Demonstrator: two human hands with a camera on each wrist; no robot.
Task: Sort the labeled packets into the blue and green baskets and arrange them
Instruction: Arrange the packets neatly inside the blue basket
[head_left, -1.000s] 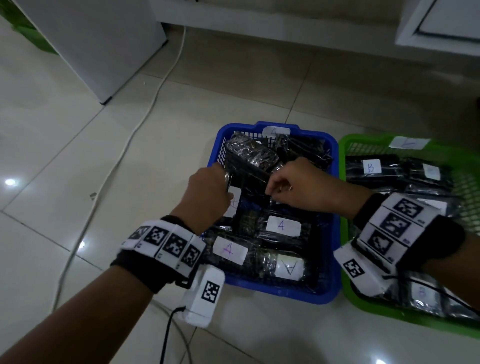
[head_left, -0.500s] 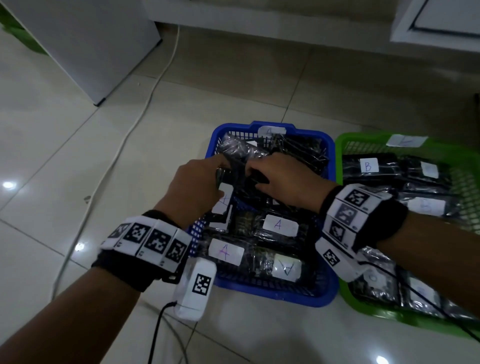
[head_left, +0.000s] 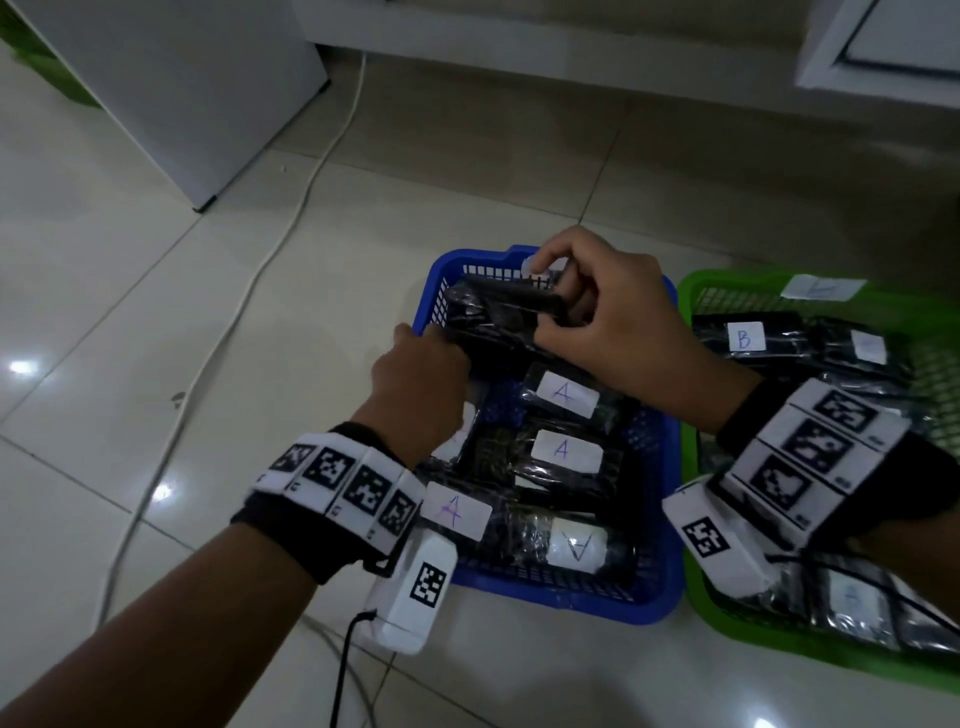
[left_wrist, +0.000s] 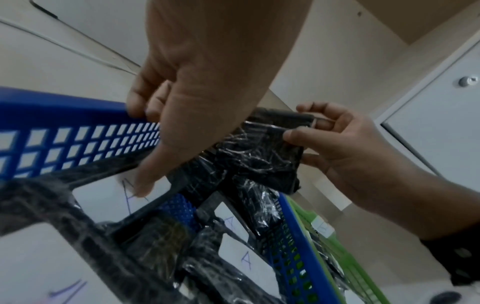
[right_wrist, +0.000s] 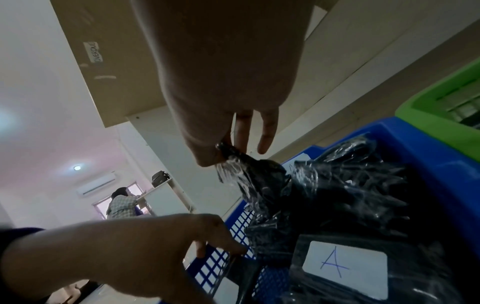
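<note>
The blue basket (head_left: 571, 592) holds several black packets with white "A" labels (head_left: 563, 397). My right hand (head_left: 543, 301) pinches one black packet (head_left: 498, 312) by its end and holds it raised over the basket's back part; the pinch shows in the right wrist view (right_wrist: 223, 150) and the packet (left_wrist: 259, 152) in the left wrist view. My left hand (head_left: 415, 343) grips the basket's left rim (left_wrist: 64, 105), fingers outside, thumb on an "A" packet (left_wrist: 109, 195) leaning against the wall. The green basket (head_left: 727, 639) on the right holds "B" packets (head_left: 743, 338).
The two baskets stand side by side on a tiled floor. A white cable (head_left: 291, 218) runs across the floor to the left. A white cabinet (head_left: 182, 78) stands at the back left. Another person (right_wrist: 122, 203) is far off in the room.
My right hand has lifted a black packet up and toward the back of the blue basket. My left hand has moved from the packets to the basket's left rim.
</note>
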